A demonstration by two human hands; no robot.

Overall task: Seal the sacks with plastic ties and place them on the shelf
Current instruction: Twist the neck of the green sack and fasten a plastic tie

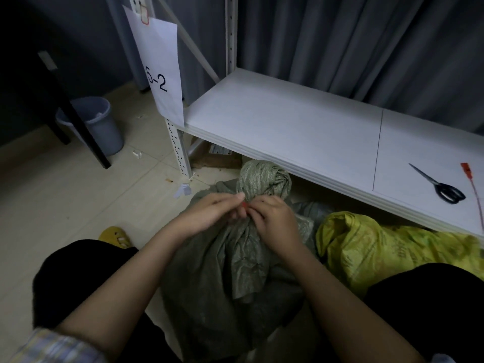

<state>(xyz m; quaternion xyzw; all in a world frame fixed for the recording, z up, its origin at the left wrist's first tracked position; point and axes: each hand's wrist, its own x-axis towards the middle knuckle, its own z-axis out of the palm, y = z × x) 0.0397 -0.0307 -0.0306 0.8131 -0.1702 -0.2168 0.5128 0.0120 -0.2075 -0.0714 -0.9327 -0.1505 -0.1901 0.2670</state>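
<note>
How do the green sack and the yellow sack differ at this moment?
The green sack stands upright with its neck bunched, both hands gripping it; the yellow sack lies slumped on the floor, untouched, no bunched neck showing. Both sit on the floor below the shelf.

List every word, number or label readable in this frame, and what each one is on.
"5-2": printed on the white paper sheet clipped to the shelf upright.
Label on the cardboard box under the shelf: too small and blurred to read.
Markings on the yellow sack: blurred, unreadable.
</note>
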